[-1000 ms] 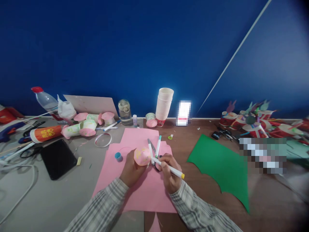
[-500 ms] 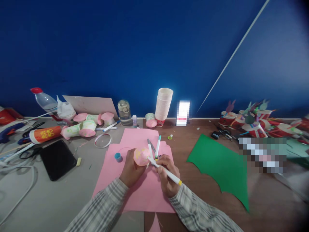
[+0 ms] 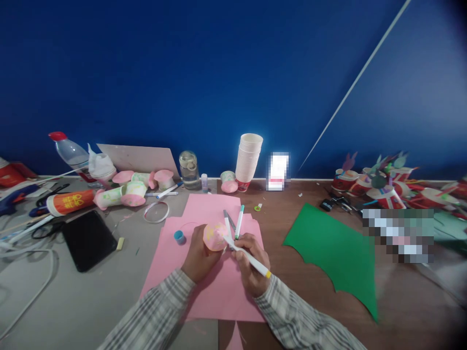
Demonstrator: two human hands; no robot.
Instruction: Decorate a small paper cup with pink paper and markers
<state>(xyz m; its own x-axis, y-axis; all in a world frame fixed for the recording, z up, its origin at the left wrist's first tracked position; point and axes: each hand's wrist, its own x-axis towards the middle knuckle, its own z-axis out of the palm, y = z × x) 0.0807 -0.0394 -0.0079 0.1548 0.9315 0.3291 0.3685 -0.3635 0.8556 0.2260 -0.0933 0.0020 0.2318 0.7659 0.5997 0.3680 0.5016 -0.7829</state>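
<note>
My left hand is closed around a small pink piece with yellow marks on its round face; most of its underside is hidden by the fingers. In my right hand is a white marker with a yellow end, its tip at the right side of the pink face. Both hands are above pink paper sheets. Just beyond the right fingers lie a green-ended marker and a grey-ended marker. A small blue cap sits left of my left hand.
Green scalloped paper lies on the right. At the back stand stacked paper cups and a glass jar. Pink-and-green cup pieces, a black tablet-like slab and cables are on the left. Decorated red cups crowd the far right.
The marker in my right hand has shifted very slightly, its yellow end a little to the left. My left hand keeps the pink piece nearly still; the whole view has drifted slightly.
</note>
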